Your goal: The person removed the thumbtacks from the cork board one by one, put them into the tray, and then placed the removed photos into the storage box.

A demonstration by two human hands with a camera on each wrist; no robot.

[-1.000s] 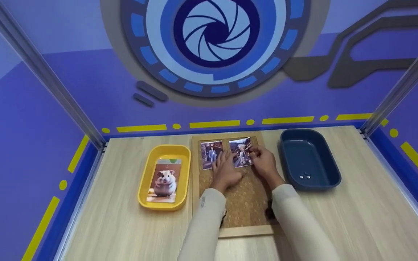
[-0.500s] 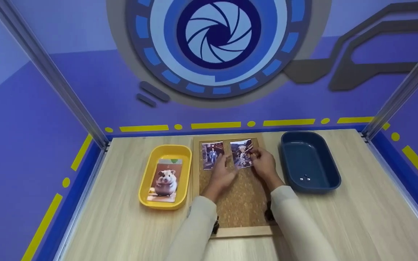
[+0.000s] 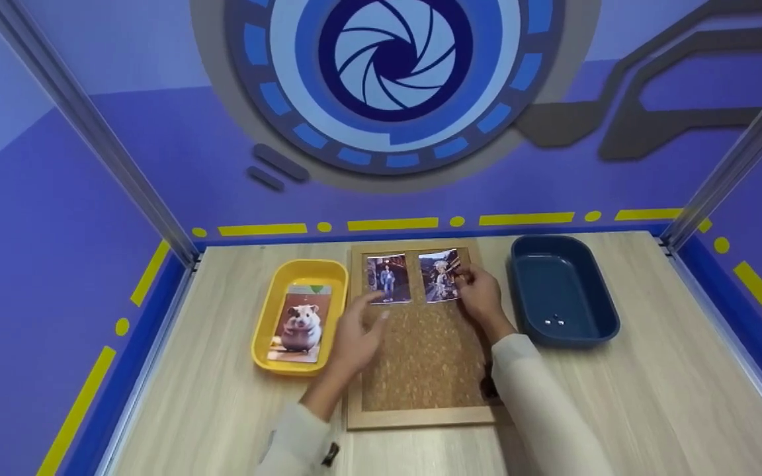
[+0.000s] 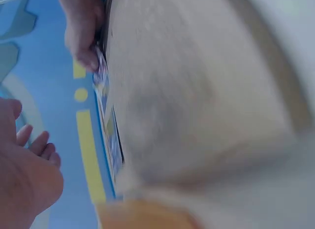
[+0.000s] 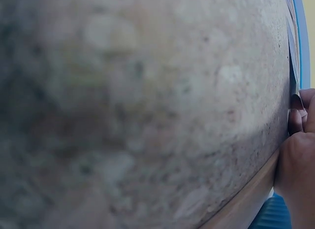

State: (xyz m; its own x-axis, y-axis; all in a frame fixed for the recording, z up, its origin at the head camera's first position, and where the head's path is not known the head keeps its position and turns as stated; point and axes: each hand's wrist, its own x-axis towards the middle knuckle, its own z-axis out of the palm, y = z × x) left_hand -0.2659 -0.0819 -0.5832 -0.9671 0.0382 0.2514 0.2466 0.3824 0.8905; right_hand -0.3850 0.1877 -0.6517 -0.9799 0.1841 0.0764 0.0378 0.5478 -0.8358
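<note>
**Right grip (image 3: 483, 295) pinches the edge of the right photo (image 3: 439, 274)**

Here you are, fingertips and thumb drawn close together on the photo's right edge, up by the far right corner region of the cork board (image 3: 427, 357). The photo's long axis runs away from you toward the back wall (image 3: 156, 165), its top leaning slightly left, the pictured figure's head toward the wall. The left photo (image 3: 387, 277) lies alongside, a narrow strip of cork between them, its long axis pointing much the same way.

Your left grip (image 3: 354, 337) has its fingers spread and loose, holding nothing, over the board's left edge, between the yellow tray (image 3: 292, 367) and the left photo.

Edges now: the wooden frame runs close by the right photo at its far and right sides, and the blue tray (image 3: 556, 281) sits beyond your right grip. Toward you, bare cork gives the widest room.
</note>
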